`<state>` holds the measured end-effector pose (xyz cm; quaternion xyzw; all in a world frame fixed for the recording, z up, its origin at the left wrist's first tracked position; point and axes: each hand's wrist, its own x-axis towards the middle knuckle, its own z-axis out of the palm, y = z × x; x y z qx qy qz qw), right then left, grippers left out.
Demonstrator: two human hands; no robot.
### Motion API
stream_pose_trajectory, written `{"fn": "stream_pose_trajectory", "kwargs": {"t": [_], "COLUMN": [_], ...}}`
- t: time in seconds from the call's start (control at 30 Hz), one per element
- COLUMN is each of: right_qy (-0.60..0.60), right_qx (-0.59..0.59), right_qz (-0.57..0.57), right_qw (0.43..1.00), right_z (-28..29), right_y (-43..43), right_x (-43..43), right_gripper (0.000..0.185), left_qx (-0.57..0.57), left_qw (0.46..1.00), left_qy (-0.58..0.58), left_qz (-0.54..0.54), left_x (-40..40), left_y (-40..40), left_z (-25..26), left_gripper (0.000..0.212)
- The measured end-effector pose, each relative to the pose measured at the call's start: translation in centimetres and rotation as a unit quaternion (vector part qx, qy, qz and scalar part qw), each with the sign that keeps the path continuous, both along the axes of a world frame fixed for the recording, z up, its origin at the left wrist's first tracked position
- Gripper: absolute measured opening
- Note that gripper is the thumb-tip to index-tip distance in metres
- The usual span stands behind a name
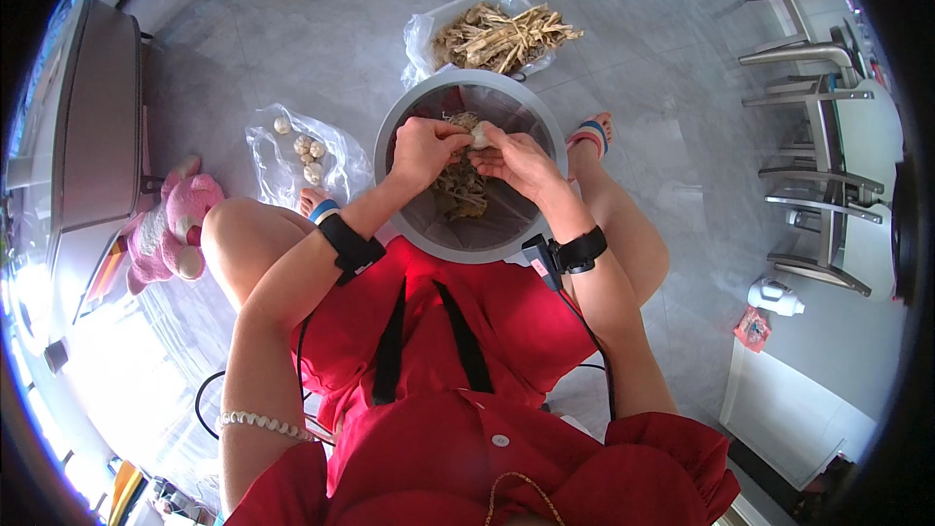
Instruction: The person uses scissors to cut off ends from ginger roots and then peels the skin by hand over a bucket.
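A pale garlic bulb (481,136) is held over a round grey bin (385,197) between my knees. My right hand (517,161) grips the bulb from one side, thumb on top and fingers curled beneath. From the other side my left hand (427,150) pinches at the bulb's edge with thumb and forefinger; whether a bit of skin sits between them is too small to tell. Inside the bin, which has a dark liner, lie dry stalks and leaf scraps (460,193), partly hidden under my hands.
Several garlic bulbs (313,173) lie on a clear plastic bag (343,153) by my left foot. Beyond the bin, a bundle of dried garlic stalks (504,40) rests on another plastic bag (418,51). A pink plush toy (191,204) is at left, metal-framed chairs (825,175) at right.
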<state>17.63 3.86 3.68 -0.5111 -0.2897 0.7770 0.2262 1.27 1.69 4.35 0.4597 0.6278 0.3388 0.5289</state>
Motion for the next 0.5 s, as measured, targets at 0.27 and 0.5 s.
{"fn": "stream_pose_trajectory", "kwargs": {"t": [0.27, 0.5], "right_qy": [0.039, 0.027], "right_qx": [-0.02, -0.014], "right_qz": [-0.005, -0.026], "right_qw": [0.999, 0.999], "right_z": [-0.27, -0.4], "right_y": [0.11, -0.02], "right_x": [0.12, -0.04], "right_gripper": [0.037, 0.037], "left_qx": [0.028, 0.016], "left_qw": [0.999, 1.0], "left_qy": [-0.018, -0.027], "left_qz": [-0.002, 0.0], "left_x": [-0.33, -0.09], "left_y": [-0.01, -0.19], "left_z": [-0.86, 0.07], "left_gripper": [0.016, 0.017]}}
